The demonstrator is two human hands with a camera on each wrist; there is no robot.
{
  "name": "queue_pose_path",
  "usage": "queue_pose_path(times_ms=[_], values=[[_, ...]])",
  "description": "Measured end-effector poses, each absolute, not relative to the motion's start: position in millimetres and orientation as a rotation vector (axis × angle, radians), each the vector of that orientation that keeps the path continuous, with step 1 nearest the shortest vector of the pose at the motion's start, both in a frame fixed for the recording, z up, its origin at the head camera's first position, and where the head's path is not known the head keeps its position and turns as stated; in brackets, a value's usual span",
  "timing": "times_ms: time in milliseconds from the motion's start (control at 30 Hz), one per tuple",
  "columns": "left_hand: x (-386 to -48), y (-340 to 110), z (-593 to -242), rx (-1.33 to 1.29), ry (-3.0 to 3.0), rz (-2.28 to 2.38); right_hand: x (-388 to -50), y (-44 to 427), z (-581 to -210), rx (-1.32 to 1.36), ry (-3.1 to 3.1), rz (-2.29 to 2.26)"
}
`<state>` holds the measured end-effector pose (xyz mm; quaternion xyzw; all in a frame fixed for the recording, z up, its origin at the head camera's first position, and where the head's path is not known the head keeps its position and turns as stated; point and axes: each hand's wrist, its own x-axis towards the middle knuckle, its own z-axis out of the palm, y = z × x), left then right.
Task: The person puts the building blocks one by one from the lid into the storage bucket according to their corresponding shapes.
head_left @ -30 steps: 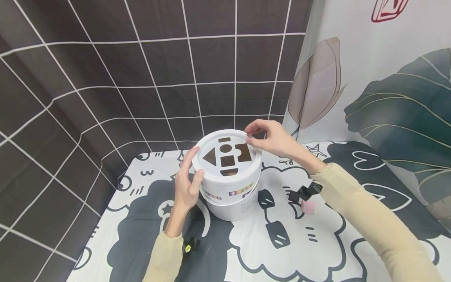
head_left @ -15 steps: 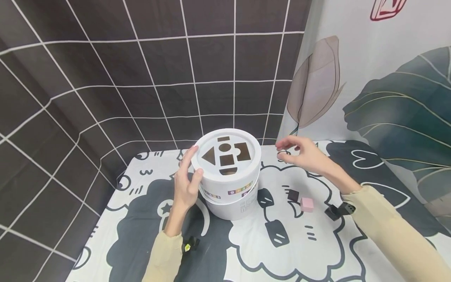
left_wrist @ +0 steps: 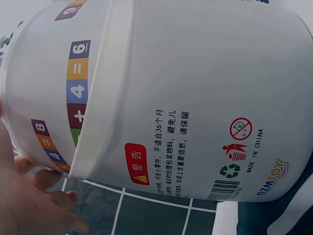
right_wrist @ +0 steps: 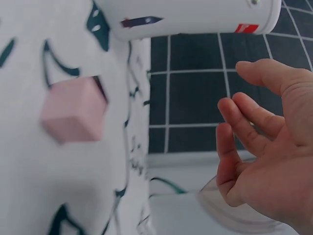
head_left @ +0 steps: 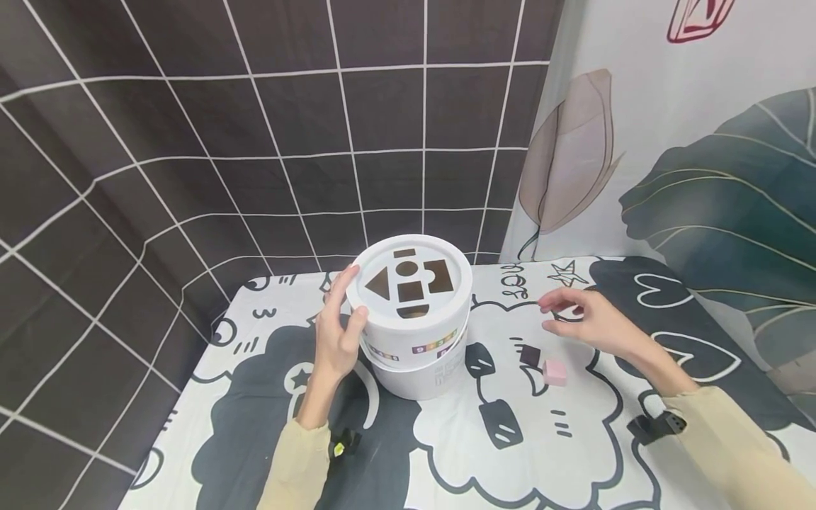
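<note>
A white shape-sorter bucket (head_left: 417,379) stands on the patterned cloth. Its white lid (head_left: 376,304) has cut-out holes: a triangle, a circle, rectangles and other shapes. Along the bucket's left side my left hand (head_left: 338,333) rests against the lid's rim, thumb toward the front and fingers spread; in the left wrist view, coloured number labels show beside it. My right hand (head_left: 589,322) hovers in the air right of the bucket, fingers loosely bent, holding nothing. Just below and left of it on the cloth lie a pink cube (head_left: 554,372) and a small black block (head_left: 530,355).
The cloth (head_left: 510,467) bears cartoon drawings in black and white. Behind it hangs a dark curtain with white grid lines (head_left: 287,120). At the right hangs a white curtain with leaf prints (head_left: 733,191).
My right hand has left the lid's right edge and moved right and down, bringing the black block and pink cube into fuller view. The left hand and bucket have stayed put.
</note>
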<state>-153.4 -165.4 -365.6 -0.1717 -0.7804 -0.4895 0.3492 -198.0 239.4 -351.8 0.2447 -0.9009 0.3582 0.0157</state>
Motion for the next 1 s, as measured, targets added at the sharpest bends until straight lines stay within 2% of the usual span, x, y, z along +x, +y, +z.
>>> queue_pose_path(times_ms=[433, 1000], values=[[-151, -165, -365, -0.442, -2.029, -1.277, -176, 266, -390, 0.696, -2.923, 1.099], [-153, -166, -365, -0.457, -2.026, -1.278, -163, 270, -423, 0.658, -2.942, 1.144]])
